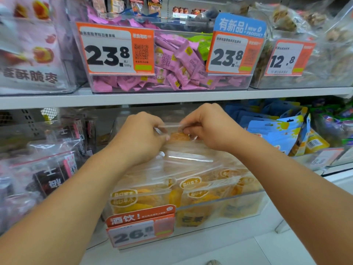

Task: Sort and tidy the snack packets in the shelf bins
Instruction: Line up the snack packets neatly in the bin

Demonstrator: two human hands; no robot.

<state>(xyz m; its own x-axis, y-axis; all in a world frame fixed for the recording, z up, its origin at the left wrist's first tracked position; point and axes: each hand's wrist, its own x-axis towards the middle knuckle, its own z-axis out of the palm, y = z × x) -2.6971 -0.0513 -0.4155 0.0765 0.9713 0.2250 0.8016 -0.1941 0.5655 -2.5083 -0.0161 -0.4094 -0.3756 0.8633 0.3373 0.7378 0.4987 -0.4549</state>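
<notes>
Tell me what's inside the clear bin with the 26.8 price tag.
Clear packets of orange-yellow dried fruit, several rows. Both hands pinch one packet at the back. The bin's bottom is hidden.

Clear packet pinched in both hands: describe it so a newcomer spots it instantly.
Start at the lower-shelf clear plastic bin with the orange 26.8 price tag. At its back, the left hand and right hand pinch the clear orange-filled snack packet by its top edge. It alone is raised above the rest.
</notes>
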